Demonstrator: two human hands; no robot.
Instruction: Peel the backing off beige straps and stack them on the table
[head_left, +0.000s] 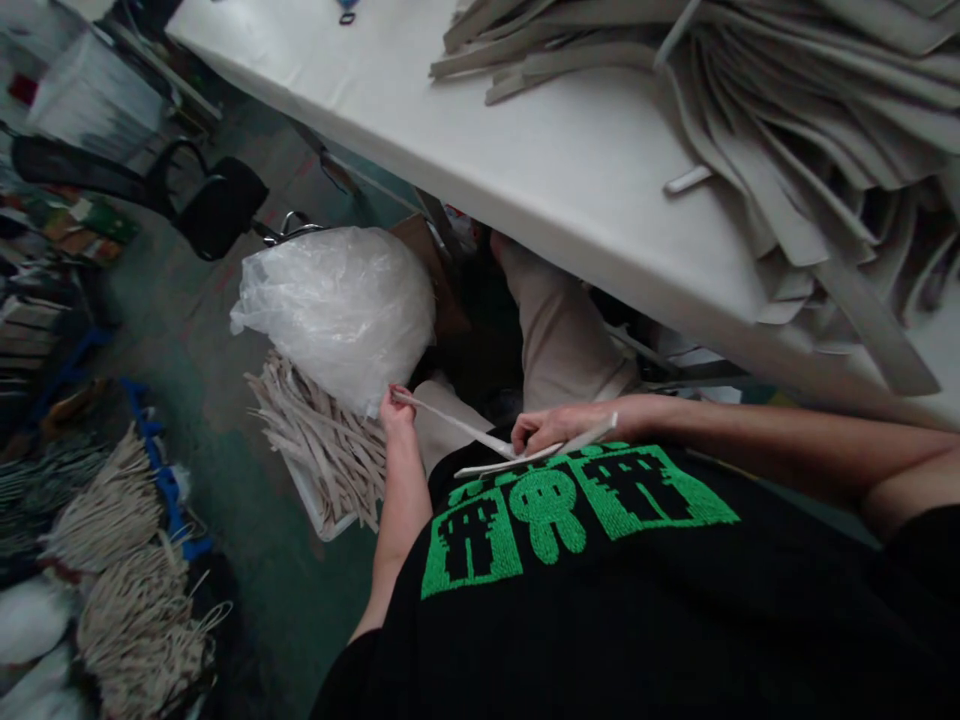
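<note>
Near the white plastic bag, my left hand (397, 408) is closed in a pinch on one end of a thin, pale ribbon-like strip (461, 425). This strip runs slantwise to my right hand (551, 428), which is closed on a stiffer whitish strip (592, 434) in front of my black shirt. Both ends of the stiffer strip stick out past the fingers. Whether the two strips are joined under the right hand cannot be made out. A large heap of grey-beige flat strips (795, 150) lies on the white table (525, 160) ahead.
A bulging clear-white plastic bag (337, 300) stands on the left, beside a pale tray (324, 525) of beige strips. Farther left are a black chair (225, 205), a blue rack (161, 470) and bundled cords (135, 630). The table edge crosses above my lap.
</note>
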